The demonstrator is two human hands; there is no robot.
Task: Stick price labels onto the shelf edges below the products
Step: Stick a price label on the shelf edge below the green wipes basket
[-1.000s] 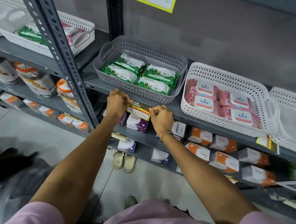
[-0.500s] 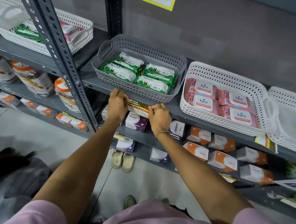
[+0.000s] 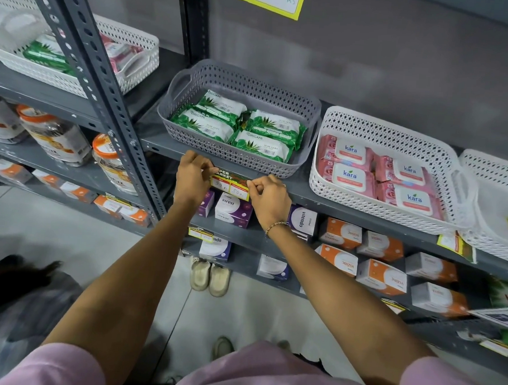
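A yellow, red and green price label (image 3: 231, 183) lies against the grey shelf edge (image 3: 350, 205), below the grey basket (image 3: 241, 84) of green Origami wipe packs (image 3: 239, 126). My left hand (image 3: 191, 178) pinches the label's left end. My right hand (image 3: 268, 197), with a bead bracelet at the wrist, pinches its right end. Both hands press at the shelf edge, and the fingers cover the label's two ends.
A white basket (image 3: 399, 135) of pink Kara packs sits to the right, with a label (image 3: 454, 244) hanging below it. Purple and orange boxes (image 3: 341, 235) fill the lower shelves. A perforated upright post (image 3: 104, 94) stands left. Jars (image 3: 57, 137) are beyond it.
Both hands have lifted the label slightly, from just under the shelf lip up onto the shelf edge. The camera view shifted a little.
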